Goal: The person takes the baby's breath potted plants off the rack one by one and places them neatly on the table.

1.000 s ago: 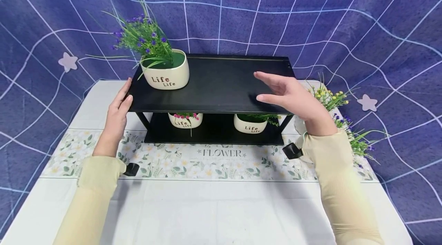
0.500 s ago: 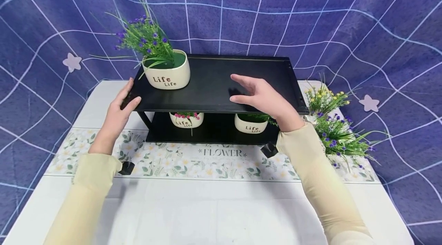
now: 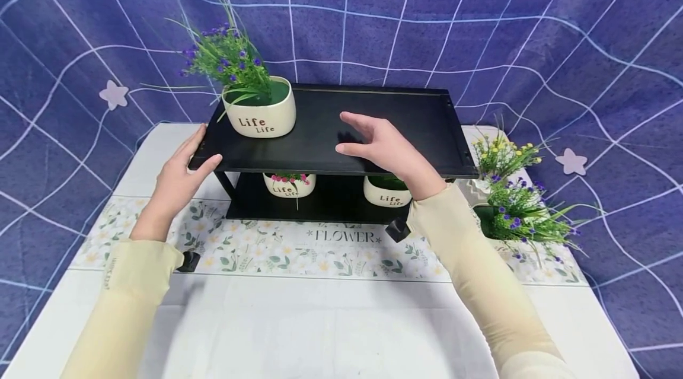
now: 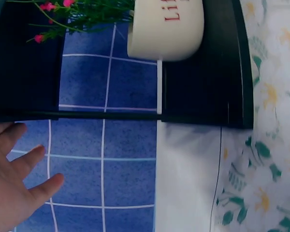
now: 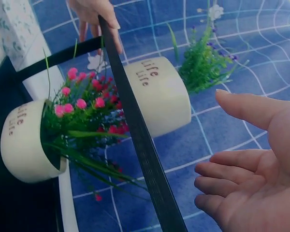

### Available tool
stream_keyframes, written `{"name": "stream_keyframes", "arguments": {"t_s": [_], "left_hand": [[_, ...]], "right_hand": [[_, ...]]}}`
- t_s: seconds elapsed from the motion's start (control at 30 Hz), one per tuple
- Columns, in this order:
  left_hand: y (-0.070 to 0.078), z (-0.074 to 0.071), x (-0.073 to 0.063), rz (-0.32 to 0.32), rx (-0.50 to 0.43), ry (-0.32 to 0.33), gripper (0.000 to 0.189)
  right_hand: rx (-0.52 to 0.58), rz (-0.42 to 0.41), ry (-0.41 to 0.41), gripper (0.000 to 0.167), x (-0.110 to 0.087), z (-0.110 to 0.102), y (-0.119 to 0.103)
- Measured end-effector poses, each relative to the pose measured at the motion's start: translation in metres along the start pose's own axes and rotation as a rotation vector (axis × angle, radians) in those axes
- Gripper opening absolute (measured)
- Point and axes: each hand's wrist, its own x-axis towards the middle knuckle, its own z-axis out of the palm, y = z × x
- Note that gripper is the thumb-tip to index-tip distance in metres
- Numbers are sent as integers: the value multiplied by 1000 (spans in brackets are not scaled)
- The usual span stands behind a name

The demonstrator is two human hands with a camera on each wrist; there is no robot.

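In the head view, a black two-tier shelf stands across the table. On its top tier, at the left, sits a cream flowerpot lettered "Life", with purple flowers and long grass blades. My left hand lies at the shelf's left end, fingers extended along the edge and thumb apart. Above the top board hovers my right hand, empty, its fingers and thumb spread to the right of that pot. On the lower tier stand a pot with pink flowers and another cream pot with greenery.
Right of the shelf are a plant with yellow flowers and one with purple flowers. A floral runner crosses the white tablecloth. Behind hangs a blue grid-patterned cloth.
My right hand has moved left over the top board, from its right end toward the middle. My left hand stays at the left end, its thumb spreading wider. The pots keep their places.
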Motion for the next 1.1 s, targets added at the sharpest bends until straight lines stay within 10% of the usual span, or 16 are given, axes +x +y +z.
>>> {"name": "stream_keyframes", "arguments": {"t_s": [1.1], "left_hand": [[-2, 3, 0, 32, 132, 65, 68]], "right_hand": [[-31, 116, 118, 81, 80, 56, -18]]}}
